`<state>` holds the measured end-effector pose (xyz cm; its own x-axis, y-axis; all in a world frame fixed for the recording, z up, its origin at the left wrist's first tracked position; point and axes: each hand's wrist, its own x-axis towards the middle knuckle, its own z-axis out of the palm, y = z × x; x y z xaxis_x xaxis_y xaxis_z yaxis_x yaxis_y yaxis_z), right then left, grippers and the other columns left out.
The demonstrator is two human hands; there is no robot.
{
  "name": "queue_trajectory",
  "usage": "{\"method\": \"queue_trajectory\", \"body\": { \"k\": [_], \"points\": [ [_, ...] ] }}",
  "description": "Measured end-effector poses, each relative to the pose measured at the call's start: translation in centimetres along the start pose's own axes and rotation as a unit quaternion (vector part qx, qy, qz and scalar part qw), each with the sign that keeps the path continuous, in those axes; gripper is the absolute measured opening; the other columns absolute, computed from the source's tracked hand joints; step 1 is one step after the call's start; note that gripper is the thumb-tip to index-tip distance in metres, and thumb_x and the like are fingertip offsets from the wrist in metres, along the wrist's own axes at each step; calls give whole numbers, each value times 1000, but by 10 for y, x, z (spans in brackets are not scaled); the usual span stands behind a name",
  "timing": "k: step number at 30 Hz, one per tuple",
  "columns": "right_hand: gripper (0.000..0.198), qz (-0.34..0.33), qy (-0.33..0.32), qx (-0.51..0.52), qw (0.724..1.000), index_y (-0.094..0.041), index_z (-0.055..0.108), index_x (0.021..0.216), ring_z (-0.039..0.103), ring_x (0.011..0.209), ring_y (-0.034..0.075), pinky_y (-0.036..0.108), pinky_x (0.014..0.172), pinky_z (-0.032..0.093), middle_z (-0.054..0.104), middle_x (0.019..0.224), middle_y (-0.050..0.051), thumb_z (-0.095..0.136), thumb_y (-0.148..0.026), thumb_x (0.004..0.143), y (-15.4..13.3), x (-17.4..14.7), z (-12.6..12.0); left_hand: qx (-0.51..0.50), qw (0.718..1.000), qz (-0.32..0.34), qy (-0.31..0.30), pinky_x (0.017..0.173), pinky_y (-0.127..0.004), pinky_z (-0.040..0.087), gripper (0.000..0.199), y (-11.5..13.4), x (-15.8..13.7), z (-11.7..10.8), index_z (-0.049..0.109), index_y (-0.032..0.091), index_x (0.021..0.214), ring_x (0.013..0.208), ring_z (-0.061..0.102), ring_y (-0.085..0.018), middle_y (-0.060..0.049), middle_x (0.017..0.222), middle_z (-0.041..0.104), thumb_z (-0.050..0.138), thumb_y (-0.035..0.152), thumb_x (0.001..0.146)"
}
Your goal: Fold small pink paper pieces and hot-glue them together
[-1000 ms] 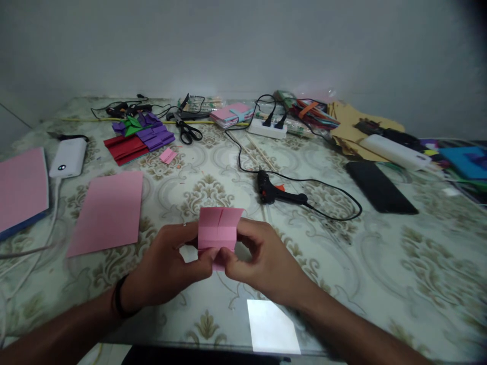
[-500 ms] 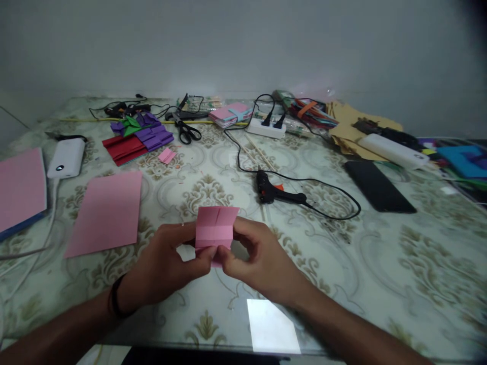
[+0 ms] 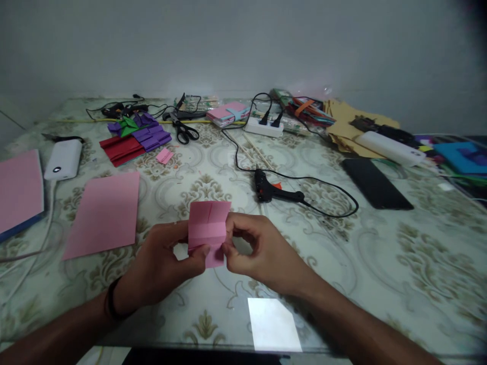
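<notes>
A small creased piece of pink paper [image 3: 207,221] is held up between my two hands above the table. My left hand [image 3: 167,258] pinches its left side, with the thumb in front on the lower fold and the fingers behind. My right hand [image 3: 254,248] grips the right edge between thumb and fingertips. Fold lines cross the paper, and its lower flap hangs below the left thumb. A larger pink sheet [image 3: 106,213] lies flat on the table left of my hands. Beyond them sits a tiny folded pink piece [image 3: 165,155].
A black glue gun [image 3: 276,188] with its looping cord lies beyond my right hand, near a dark phone [image 3: 375,183]. Black scissors [image 3: 184,131], folded red paper [image 3: 122,149] and purple paper [image 3: 152,137] are farther back. A white power bank [image 3: 64,158] and a power strip [image 3: 263,126] also lie on the table.
My right thumb has moved from the middle of the pink paper to its right edge. The paper has shifted slightly left and up, and more of its lower flap shows.
</notes>
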<state>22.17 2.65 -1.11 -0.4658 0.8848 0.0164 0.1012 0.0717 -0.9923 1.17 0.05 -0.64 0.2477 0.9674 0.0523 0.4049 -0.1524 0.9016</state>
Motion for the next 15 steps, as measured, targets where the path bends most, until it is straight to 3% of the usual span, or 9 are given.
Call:
{"method": "queue_trajectory", "body": {
  "k": [2,5,9,12,15],
  "points": [
    [12,5,11,18,1000,-21,58,70,51,66,12,26,64,41,58,69,-4,61,-9,67,2,2,-5,-22,1000,-7,10,55,-23,40,12,3,2,-3,70,18,74,59,48,-12,3,62,57,68,24,84],
    [12,-13,36,30,999,-21,60,75,54,69,14,27,67,44,59,72,-3,64,-11,71,2,3,-10,-39,999,-22,17,56,-23,43,13,7,4,-5,72,17,77,62,52,-13,1,67,64,67,27,85],
    [6,-38,3,19,999,-22,63,85,60,76,16,29,72,49,64,80,0,68,-20,82,0,0,-5,4,1000,-21,-14,58,-24,42,16,2,4,-2,74,17,81,66,55,-14,1,71,68,67,28,90],
    [14,-20,4,-30,999,-21,60,75,60,74,16,30,71,48,64,75,0,68,-24,86,1,-2,1,11,998,-33,-46,60,-25,44,19,-3,4,-1,75,17,87,69,57,-16,-1,73,68,64,31,94],
    [21,-5,16,-34,999,-22,54,70,62,75,18,31,73,50,63,73,-1,68,-23,85,3,-2,1,-34,997,-38,-64,73,-29,54,18,-5,5,-3,73,18,93,78,65,-19,-3,82,72,63,33,95]
  ]
}}
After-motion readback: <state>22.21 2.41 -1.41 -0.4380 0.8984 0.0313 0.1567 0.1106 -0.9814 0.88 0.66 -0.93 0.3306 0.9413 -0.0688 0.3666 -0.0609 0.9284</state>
